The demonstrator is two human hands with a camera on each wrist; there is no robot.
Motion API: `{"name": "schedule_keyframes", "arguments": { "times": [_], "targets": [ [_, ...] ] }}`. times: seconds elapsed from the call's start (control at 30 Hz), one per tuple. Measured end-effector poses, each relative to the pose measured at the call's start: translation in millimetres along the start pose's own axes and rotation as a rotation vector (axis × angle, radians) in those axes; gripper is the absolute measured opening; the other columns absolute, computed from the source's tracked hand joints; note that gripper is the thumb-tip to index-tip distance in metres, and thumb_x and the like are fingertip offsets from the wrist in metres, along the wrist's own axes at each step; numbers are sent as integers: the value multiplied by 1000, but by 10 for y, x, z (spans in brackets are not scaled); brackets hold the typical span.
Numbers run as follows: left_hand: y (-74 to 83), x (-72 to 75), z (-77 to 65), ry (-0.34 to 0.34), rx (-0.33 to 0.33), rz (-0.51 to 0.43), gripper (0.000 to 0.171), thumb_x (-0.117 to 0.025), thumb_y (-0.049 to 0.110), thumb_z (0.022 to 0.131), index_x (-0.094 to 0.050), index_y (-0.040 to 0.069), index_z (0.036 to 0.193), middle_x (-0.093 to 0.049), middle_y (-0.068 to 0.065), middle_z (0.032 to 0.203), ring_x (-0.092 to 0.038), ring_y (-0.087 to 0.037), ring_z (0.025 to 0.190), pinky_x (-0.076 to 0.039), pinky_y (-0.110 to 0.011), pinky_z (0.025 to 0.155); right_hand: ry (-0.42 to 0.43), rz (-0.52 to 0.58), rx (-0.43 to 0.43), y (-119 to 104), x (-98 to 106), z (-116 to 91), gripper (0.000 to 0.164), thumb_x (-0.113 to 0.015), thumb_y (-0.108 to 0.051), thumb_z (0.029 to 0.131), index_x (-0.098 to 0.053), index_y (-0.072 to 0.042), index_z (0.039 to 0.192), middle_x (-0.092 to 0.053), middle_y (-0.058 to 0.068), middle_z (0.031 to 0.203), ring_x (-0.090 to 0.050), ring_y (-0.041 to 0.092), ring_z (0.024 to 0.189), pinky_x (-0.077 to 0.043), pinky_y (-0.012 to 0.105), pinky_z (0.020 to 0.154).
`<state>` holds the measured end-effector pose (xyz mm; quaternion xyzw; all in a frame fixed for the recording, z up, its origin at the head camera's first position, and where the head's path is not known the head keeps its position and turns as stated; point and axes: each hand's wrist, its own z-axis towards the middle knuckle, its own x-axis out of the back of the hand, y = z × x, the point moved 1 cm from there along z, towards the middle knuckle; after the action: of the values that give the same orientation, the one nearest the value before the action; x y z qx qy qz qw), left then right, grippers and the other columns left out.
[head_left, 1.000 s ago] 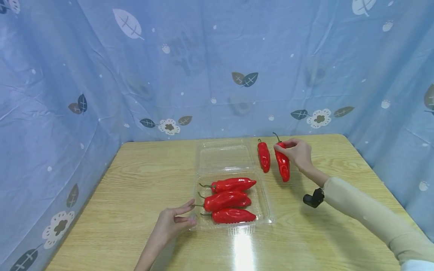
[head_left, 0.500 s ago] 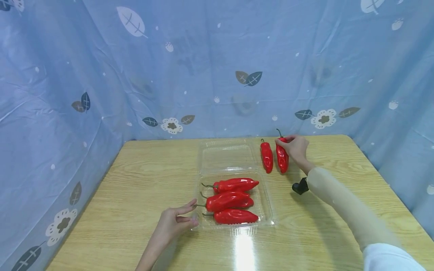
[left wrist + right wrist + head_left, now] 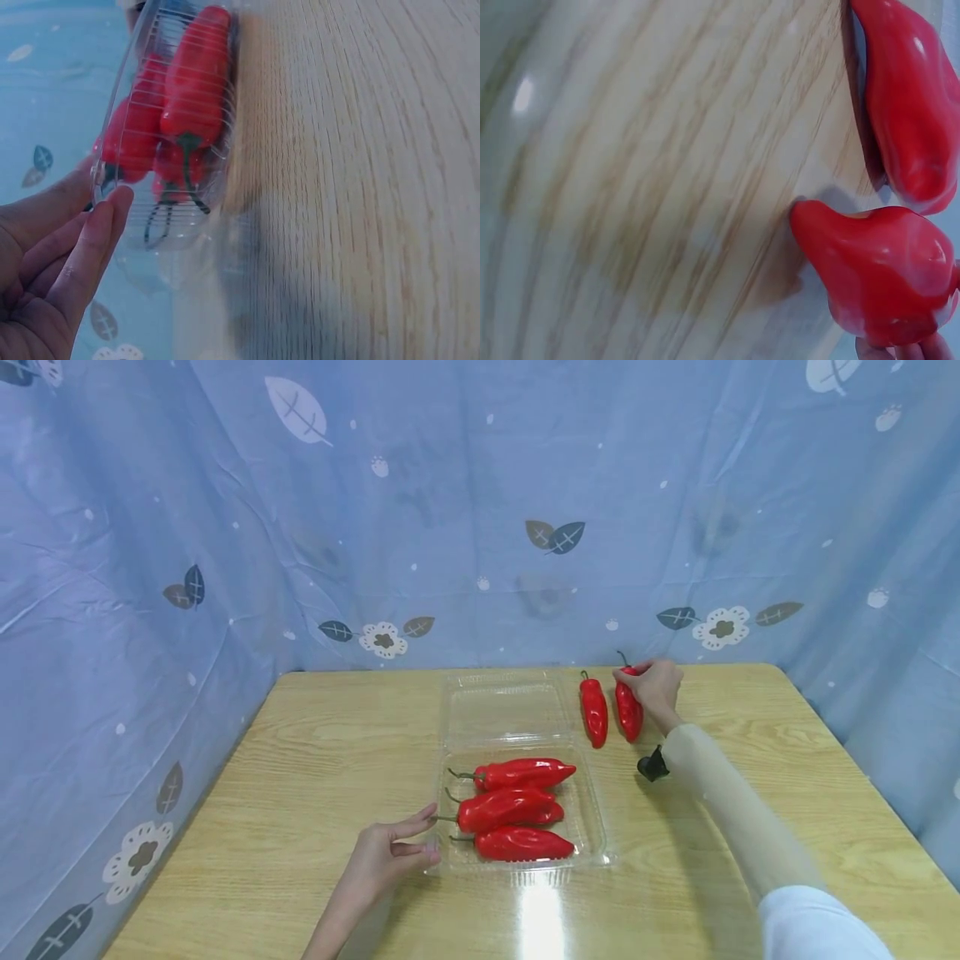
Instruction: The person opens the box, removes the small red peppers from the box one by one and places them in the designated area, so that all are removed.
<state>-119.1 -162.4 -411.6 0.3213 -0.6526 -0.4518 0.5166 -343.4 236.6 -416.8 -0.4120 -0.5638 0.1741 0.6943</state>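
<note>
A clear plastic clamshell box (image 3: 592, 793) lies with its lid folded back, and several red chili peppers (image 3: 525, 843) with green stems lie crosswise in it. My left hand (image 3: 378, 860) pinches the box's left rim; the left wrist view shows fingers on both sides of the rim (image 3: 112, 124). At the back right, my right hand (image 3: 656, 685) holds another red chili pepper (image 3: 630, 714) near its stem end. In the right wrist view that pepper (image 3: 885, 262) has its tip at or just above the tabletop. Beside it lies one more red chili pepper (image 3: 594, 714).
The transparent lid (image 3: 502, 706) lies flat behind the box. A wooden table (image 3: 337, 735) is enclosed by a blue patterned curtain (image 3: 450, 510). On the right wrist sits a black device (image 3: 652, 766).
My right hand has lowered its pepper towards the tabletop beside the loose one, and the right forearm has swung inward. My left hand stays at the box's rim.
</note>
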Motion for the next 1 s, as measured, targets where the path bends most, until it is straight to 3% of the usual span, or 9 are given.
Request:
{"name": "schedule_keyframes", "arguments": {
  "times": [0.2,0.4,0.63,0.87,1.0],
  "targets": [
    [-19,-4,-26,-5,0,-27,48,-76,3,79,-58,-13,120,-48,-26,135,-71,-23,84,-59,-24,71,-30,-9,-9,20,-63,-1,36,-73,-27,86,-69,7,96,-67,18,84,-55,12,56,-43,17,43],
    [-21,-15,-18,-10,-11,-29,48,-76,3,80,-57,-14,121,-48,-26,135,-71,-22,85,-59,-24,72,-48,-63,-4,75,-92,7,33,-75,-27,84,-66,4,82,-56,5,59,-49,12,49,-39,19,41],
    [-3,-3,-25,-2,-9,-13,48,-76,3,79,-58,-13,121,-49,-25,135,-71,-25,85,-59,-24,71,-79,-79,-26,60,-109,-29,37,-74,-30,86,-66,7,91,-62,11,68,-53,15,53,-42,19,44],
    [2,-1,-17,-4,-7,-22,48,-76,3,80,-58,-13,121,-49,-25,135,-71,-25,85,-59,-25,71,-93,-109,-61,18,-110,-28,37,-73,-32,86,-61,3,82,-51,4,58,-48,15,52,-37,20,44],
    [4,5,-17,-1,-7,-26,47,-75,1,80,-57,-14,121,-49,-25,135,-71,-25,85,-59,-25,71,-87,-116,-60,-3,-121,-34,39,-73,-32,85,-60,4,89,-54,9,71,-50,19,63,-39,23,48]
  ]
}}
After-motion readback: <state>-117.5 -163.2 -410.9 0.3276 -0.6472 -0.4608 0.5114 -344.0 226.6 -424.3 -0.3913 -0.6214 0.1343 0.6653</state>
